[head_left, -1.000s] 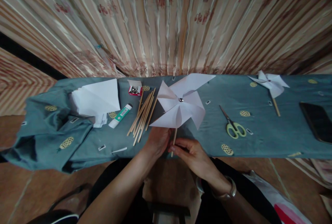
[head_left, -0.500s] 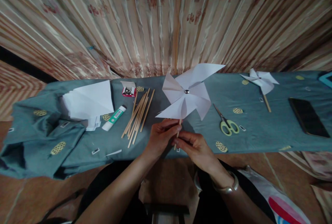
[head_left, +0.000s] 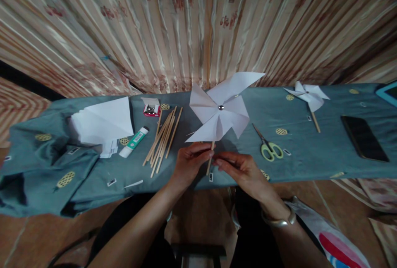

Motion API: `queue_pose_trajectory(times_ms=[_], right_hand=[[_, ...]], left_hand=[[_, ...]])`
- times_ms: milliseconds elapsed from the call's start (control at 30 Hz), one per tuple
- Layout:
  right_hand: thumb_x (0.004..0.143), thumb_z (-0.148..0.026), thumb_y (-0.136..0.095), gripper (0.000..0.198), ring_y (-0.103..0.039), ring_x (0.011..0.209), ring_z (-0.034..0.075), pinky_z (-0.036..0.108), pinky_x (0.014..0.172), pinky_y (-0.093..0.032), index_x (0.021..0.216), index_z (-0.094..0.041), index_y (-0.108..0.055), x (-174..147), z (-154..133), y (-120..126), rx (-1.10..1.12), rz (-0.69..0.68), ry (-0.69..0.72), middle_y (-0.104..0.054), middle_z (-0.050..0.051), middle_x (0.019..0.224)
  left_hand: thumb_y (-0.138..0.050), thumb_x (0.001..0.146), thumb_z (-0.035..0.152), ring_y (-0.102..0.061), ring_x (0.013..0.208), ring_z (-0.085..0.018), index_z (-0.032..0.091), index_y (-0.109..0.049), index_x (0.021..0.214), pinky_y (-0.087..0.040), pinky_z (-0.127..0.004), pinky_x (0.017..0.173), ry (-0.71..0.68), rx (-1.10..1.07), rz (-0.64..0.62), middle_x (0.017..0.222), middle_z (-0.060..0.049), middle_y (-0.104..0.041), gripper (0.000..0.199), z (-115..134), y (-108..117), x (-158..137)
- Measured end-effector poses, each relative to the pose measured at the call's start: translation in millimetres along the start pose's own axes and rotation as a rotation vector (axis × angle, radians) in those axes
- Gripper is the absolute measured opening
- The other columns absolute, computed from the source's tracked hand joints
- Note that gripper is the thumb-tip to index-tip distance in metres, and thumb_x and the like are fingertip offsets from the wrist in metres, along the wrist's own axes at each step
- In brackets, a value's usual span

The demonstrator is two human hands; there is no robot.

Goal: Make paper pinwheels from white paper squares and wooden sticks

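Observation:
A white paper pinwheel (head_left: 228,117) with a shiny round pin at its centre stands up in front of me on a thin wooden stick (head_left: 210,162). Fingers and thumb of my left hand (head_left: 190,162) pinch the stick just below the blades. Close to the stick's right side is my right hand (head_left: 240,171), fingers loosely apart and holding nothing. Green-handled scissors (head_left: 269,148) lie to the right of it. Several loose wooden sticks (head_left: 164,142) are spread to the left of the pinwheel.
Left on the cloth-covered table (head_left: 182,181) are white paper sheets (head_left: 104,119), a glue stick (head_left: 134,142) and an open red box of pins (head_left: 151,108). Right are a smaller pinwheel (head_left: 313,96), a black phone (head_left: 364,137) and a blue-edged device (head_left: 384,94). A pleated curtain (head_left: 198,32) hangs behind.
My right hand has let go of the stick's lower part and drawn off to the right. My left hand keeps its pinch. The whole view has shifted slightly.

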State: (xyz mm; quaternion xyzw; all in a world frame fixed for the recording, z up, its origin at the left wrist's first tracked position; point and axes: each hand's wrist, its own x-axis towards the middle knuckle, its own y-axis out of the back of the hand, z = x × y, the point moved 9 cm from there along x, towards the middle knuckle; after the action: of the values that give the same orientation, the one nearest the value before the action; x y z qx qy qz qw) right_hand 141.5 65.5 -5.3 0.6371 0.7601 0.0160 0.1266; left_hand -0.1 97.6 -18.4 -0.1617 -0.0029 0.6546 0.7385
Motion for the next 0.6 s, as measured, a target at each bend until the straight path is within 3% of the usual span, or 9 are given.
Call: queue_pose_trajectory(times_ms=[100,167,300,400,600], right_hand=[[0.080,-0.046,-0.070,0.027,-0.058,0.054,0.013,0.024,0.052,-0.047,0.072,-0.020,-0.075,1.2,-8.3,32.4,0.017,0.175,0.036,-0.070,0.001,0.062],[0.078,-0.044,-0.073,0.025,-0.058,0.052,0.012,0.023,0.050,-0.046,0.070,-0.020,-0.074,-1.1,-13.5,56.5,0.062,0.360,0.081,-0.070,0.001,0.060],[0.072,-0.036,-0.080,0.022,-0.071,0.081,0.017,0.030,0.073,-0.056,0.090,-0.024,-0.076,-11.0,-16.5,86.8,0.175,0.684,0.170,-0.078,0.002,0.087],[0.070,-0.034,-0.081,0.030,-0.072,0.092,0.019,0.036,0.086,-0.057,0.098,-0.025,-0.075,-7.4,-15.2,84.4,0.212,0.678,0.180,-0.078,0.003,0.100],[0.069,-0.034,-0.081,0.026,-0.070,0.076,0.015,0.029,0.073,-0.057,0.092,-0.024,-0.075,-2.0,-7.6,74.3,0.303,0.602,0.122,-0.077,-0.001,0.080]], left_hand=[[-0.081,0.065,0.025,-0.068,0.083,-0.018,0.021,-0.081,0.081,-0.052,-0.028,0.079,0.004,0.024,0.012,0.086,-0.004,-0.078,0.017,0.5,1.8,-0.2],[-0.081,0.065,0.025,-0.068,0.082,-0.018,0.021,-0.081,0.082,-0.051,-0.028,0.078,0.006,0.040,0.005,0.085,-0.004,-0.078,0.017,0.0,1.3,-0.3],[-0.080,0.066,0.025,-0.067,0.082,-0.018,0.021,-0.081,0.083,-0.051,-0.028,0.078,0.008,0.044,-0.015,0.084,-0.004,-0.078,0.018,-2.4,-2.2,-0.3],[-0.081,0.065,0.025,-0.068,0.083,-0.018,0.022,-0.081,0.082,-0.051,-0.028,0.079,0.018,0.026,-0.022,0.085,-0.004,-0.078,0.017,-5.1,-5.0,-0.3],[-0.081,0.065,0.027,-0.069,0.082,-0.019,0.021,-0.081,0.081,-0.052,-0.030,0.078,0.023,0.049,-0.026,0.084,-0.004,-0.078,0.018,-9.6,-6.0,-0.1]])
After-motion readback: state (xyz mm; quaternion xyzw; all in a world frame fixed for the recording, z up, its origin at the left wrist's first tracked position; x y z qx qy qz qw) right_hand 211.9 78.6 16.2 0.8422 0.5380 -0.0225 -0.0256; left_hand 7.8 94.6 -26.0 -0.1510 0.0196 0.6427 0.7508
